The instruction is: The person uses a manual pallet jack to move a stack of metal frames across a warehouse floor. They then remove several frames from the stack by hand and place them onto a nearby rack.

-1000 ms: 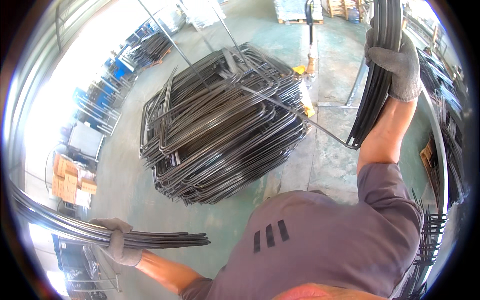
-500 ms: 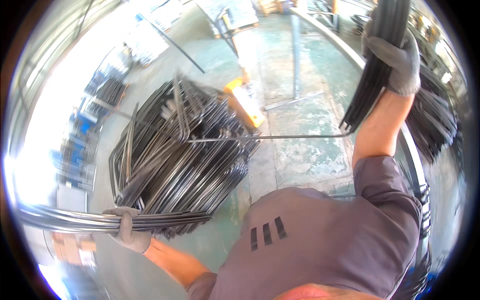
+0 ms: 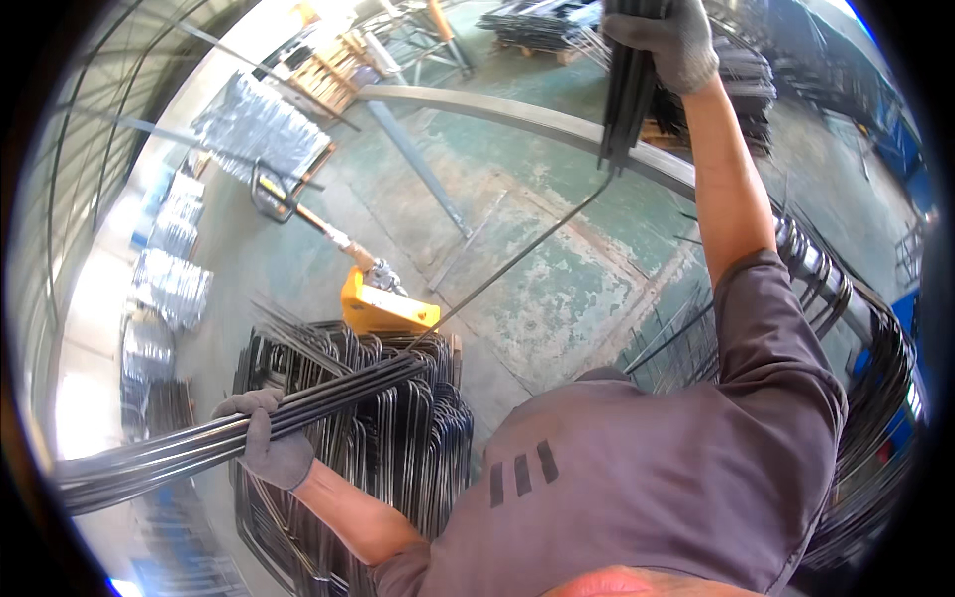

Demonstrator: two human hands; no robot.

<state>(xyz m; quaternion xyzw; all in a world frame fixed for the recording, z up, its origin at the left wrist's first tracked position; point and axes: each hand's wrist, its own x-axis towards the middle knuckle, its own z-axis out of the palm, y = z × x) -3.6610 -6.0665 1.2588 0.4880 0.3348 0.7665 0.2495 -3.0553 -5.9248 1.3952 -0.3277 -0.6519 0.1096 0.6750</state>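
My left hand (image 3: 274,448), in a grey glove, is closed around a bundle of thin dark metal rods (image 3: 348,391) that runs out to the left rim of the picture. At the upper right, my gloved right hand (image 3: 681,48) grips another upright bundle of dark rods (image 3: 625,114). One thin rod (image 3: 522,257) spans the gap between the two bundles, and they look like the legs of bent frames. Whether they all join is hidden. Below my left hand stands a dense stack of bent metal rods (image 3: 398,438).
Behind the stack is a yellow pallet jack (image 3: 383,306). A grey metal beam (image 3: 487,107) on a leg crosses ahead of me and continues to my right, where many rods (image 3: 875,368) hang. Wrapped pallets (image 3: 254,124) and a rod pile (image 3: 542,25) stand farther off.
My view has turned to the right, so the stack and pallet jack sit lower and farther left. Both hands keep their grip, and the bundles have swung with me over towards the beam.
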